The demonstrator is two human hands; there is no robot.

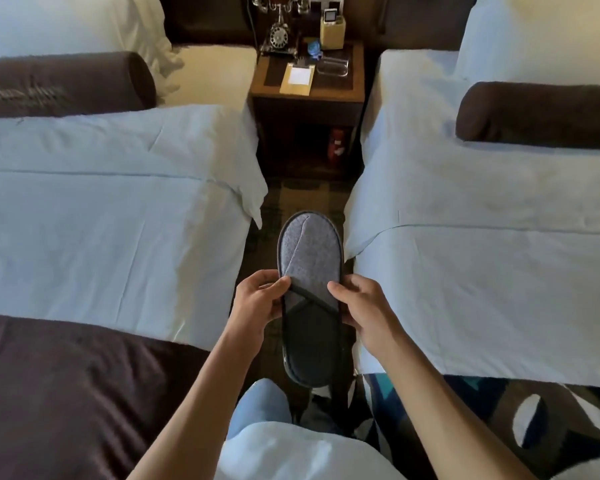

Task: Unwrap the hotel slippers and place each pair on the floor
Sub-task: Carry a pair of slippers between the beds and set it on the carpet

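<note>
Bolster (59, 85) lettering blurred, unreadable

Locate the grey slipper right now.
In the head view, the grey slipper is centre frame, held above the aisle between the two beds, gripped by the left hand and right hand.

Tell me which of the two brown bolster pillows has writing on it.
The bolster on the left bed: pale lettering runs along its side, too blurred to read. The bolster on the right bed shows plain brown fabric.
</note>
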